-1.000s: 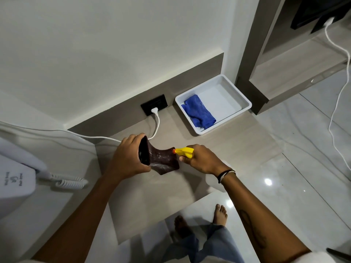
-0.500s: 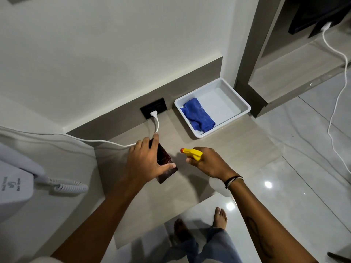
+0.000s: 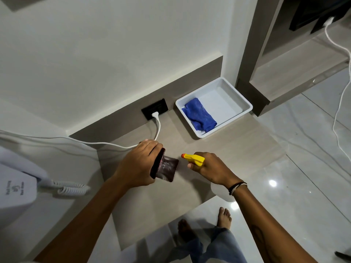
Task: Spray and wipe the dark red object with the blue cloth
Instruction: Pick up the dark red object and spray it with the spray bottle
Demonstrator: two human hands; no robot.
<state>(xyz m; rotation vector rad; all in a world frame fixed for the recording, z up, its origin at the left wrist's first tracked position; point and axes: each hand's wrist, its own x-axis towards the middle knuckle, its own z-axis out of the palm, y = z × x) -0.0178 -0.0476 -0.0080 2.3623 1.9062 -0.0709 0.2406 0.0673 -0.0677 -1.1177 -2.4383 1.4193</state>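
Note:
My left hand (image 3: pixel 139 164) grips a dark red glossy object (image 3: pixel 165 168), held just above the beige counter with one face turned toward the right. My right hand (image 3: pixel 209 168) holds a spray bottle with a yellow trigger head (image 3: pixel 195 159) and orange nozzle, which points at the dark red object from a short gap away. The bottle's pale body (image 3: pixel 221 190) hangs below my wrist. The blue cloth (image 3: pixel 199 116) lies crumpled in the left half of a white tray (image 3: pixel 237 100) at the back of the counter.
A black wall socket (image 3: pixel 154 111) holds a white plug whose cable (image 3: pixel 158 128) runs left behind my left hand. A white appliance with a coiled cord (image 3: pixel 72 189) sits at the left. The counter edge drops to a glossy floor where bare feet (image 3: pixel 224 217) stand.
My left hand rotated the dark red object, first covering it from above, now holding it from the left with its face exposed. The spray nozzle has drawn back a little to the right.

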